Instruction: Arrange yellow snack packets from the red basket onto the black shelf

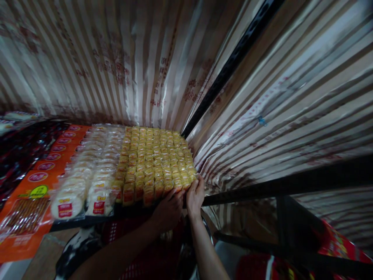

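Observation:
Rows of small yellow wrapped snack packets fill the right end of the dark shelf. My left hand is at their front edge, its curled fingers against the packets near the front right corner. Beside it, my right hand reaches that corner, with its fingertips on the endmost packets. Both hands seem closed on packets there, though dim light and the fingers hide exactly what each one grips. Left of the yellow packets stand two rows of clear-wrapped round white crackers with red labels.
Orange bags of brown stick snacks overlap farther left, beside dark shiny packages. Striped sheeting hangs behind and at right, with a black metal post at the corner. Below are a red basket and red packages.

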Action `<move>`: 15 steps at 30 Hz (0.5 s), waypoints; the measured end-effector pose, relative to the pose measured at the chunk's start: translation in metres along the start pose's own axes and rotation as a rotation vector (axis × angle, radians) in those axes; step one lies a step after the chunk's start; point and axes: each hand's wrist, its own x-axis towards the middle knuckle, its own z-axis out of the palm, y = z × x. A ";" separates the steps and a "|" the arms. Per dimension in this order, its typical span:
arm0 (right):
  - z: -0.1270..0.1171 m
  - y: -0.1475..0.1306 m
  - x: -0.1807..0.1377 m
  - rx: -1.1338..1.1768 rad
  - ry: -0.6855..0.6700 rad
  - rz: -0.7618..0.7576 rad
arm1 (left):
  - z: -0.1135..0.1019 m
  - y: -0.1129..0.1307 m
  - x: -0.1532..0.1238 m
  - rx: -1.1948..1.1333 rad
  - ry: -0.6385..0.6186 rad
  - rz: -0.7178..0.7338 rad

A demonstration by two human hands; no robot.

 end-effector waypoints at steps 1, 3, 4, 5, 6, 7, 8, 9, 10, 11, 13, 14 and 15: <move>-0.002 -0.002 -0.001 -0.026 -0.025 -0.014 | 0.000 0.000 0.000 -0.002 -0.001 0.001; -0.004 -0.003 -0.002 -0.055 -0.054 -0.038 | 0.001 0.000 0.000 0.000 0.004 -0.003; -0.005 -0.003 -0.002 -0.057 -0.057 -0.045 | 0.001 0.000 0.000 0.004 0.012 -0.008; -0.007 -0.003 -0.001 -0.053 -0.053 -0.045 | 0.001 0.000 0.000 0.010 0.021 -0.015; -0.008 -0.003 0.001 -0.043 -0.044 -0.037 | 0.002 0.001 0.000 0.017 0.031 -0.024; -0.009 -0.003 0.004 -0.027 -0.030 -0.025 | 0.002 0.001 0.000 0.022 0.038 -0.031; -0.009 -0.004 0.008 -0.005 -0.017 -0.013 | 0.002 0.001 0.000 0.024 0.042 -0.037; -0.009 -0.005 0.012 0.021 -0.006 -0.003 | 0.003 0.001 0.000 0.024 0.041 -0.042; -0.009 -0.006 0.018 0.056 0.001 0.004 | 0.003 0.002 -0.001 0.020 0.039 -0.046; -0.008 -0.007 0.023 0.094 0.000 0.012 | 0.002 0.002 -0.001 0.015 0.032 -0.048; -0.005 -0.008 0.033 0.164 -0.023 0.058 | 0.002 0.002 -0.001 0.006 0.020 -0.045; -0.003 -0.007 0.037 0.188 -0.044 0.097 | 0.001 0.002 -0.001 0.002 0.016 -0.043; 0.000 -0.007 0.041 0.206 -0.069 0.135 | 0.001 0.002 0.000 -0.002 0.011 -0.041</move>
